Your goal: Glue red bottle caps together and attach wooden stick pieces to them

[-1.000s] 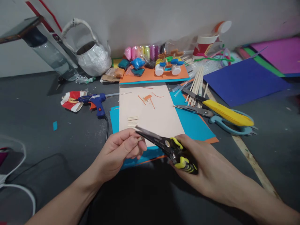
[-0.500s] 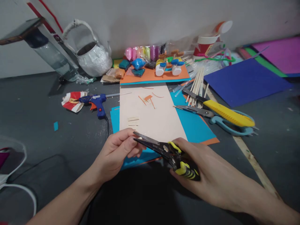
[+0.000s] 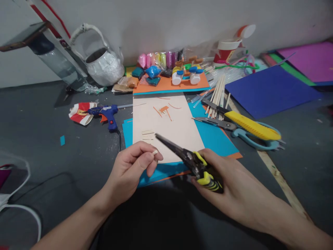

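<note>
Stick piece (image 3: pixel 155 152) is pinched in the left hand (image 3: pixel 135 163) above the pale sheet (image 3: pixel 179 135), right hand (image 3: pixel 221 177) wrapped round the scissors (image 3: pixel 186 157); tbh probably light and stiff, so grip it near the tip.

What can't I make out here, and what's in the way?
All in the head view:
Pale stick: its length is hidden in the left hand.
Yellow-handled scissors: handles partly hidden by the right hand.
Magenta sheet: cut off by the right edge.
Red-and-white cup: printed mark too small to read.
</note>
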Demonstrator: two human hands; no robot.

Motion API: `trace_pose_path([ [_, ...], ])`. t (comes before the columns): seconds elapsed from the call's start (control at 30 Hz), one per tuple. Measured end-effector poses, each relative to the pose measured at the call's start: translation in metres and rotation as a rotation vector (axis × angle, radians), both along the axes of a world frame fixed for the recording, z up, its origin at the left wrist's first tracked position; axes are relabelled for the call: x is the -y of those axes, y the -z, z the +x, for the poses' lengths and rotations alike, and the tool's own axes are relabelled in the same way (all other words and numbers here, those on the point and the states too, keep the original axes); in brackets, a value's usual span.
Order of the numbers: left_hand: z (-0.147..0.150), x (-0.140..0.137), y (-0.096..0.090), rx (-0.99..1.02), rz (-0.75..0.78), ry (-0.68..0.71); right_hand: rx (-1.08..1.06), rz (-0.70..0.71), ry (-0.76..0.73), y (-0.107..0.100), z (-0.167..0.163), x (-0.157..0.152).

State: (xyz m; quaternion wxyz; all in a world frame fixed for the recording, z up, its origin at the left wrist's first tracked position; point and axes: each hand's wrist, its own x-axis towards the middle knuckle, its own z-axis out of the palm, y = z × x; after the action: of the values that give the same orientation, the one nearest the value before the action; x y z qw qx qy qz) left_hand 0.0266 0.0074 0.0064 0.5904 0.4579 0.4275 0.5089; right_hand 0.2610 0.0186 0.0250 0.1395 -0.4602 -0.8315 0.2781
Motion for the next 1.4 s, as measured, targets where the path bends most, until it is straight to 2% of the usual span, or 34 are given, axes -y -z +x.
trace_pose_path([
  [0.13,-0.003,0.001,0.001,-0.042,0.022,0.017,0.031,-0.045,-0.019,-0.002,-0.001,-0.003],
  [0.47,-0.006,0.000,0.001,-0.086,0.001,0.074,0.075,-0.011,-0.082,-0.003,0.008,0.000],
  [0.67,-0.004,-0.001,0.002,0.002,0.076,0.067,0.002,0.014,0.035,0.001,0.004,-0.004],
  [0.73,-0.004,-0.003,0.002,0.000,0.094,0.019,-0.043,0.000,0.090,0.003,0.003,-0.005],
  [0.83,-0.004,-0.008,0.002,-0.032,0.105,-0.136,-0.063,0.010,0.113,0.005,0.003,-0.006],
  [0.9,-0.003,-0.010,0.001,0.055,0.050,-0.186,-0.048,0.023,0.113,0.006,0.004,-0.006],
  [1.03,-0.002,-0.011,-0.002,0.255,-0.071,-0.163,-0.004,0.057,0.108,0.008,0.002,-0.004],
  [1.4,0.006,-0.007,-0.001,0.403,-0.110,-0.104,0.014,0.126,0.030,0.014,-0.004,-0.001],
])
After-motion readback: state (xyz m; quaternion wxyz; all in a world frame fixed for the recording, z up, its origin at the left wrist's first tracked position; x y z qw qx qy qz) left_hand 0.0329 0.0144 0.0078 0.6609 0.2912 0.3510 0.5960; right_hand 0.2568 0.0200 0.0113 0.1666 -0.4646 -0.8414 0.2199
